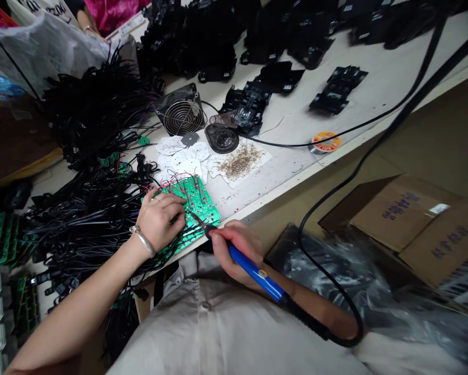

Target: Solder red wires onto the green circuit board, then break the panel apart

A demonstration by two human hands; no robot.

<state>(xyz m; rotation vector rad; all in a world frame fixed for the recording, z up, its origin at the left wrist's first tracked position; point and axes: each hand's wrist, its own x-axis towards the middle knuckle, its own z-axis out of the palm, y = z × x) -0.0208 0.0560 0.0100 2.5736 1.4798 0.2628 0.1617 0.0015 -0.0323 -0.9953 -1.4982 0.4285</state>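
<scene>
On the white table (394,78), beside a heap of black cables (89,219), lies a green circuit board (207,202), the left hand (161,216) over it, its grip too hidden to tell, the right hand (237,250) closed around a blue soldering iron (255,271), tip (197,217) over the board.

My white table (390,73) carries a green circuit board (202,200), black cables (81,219), a fan (183,115), an orange-labelled reel (324,136) and black parts (337,89)
</scene>
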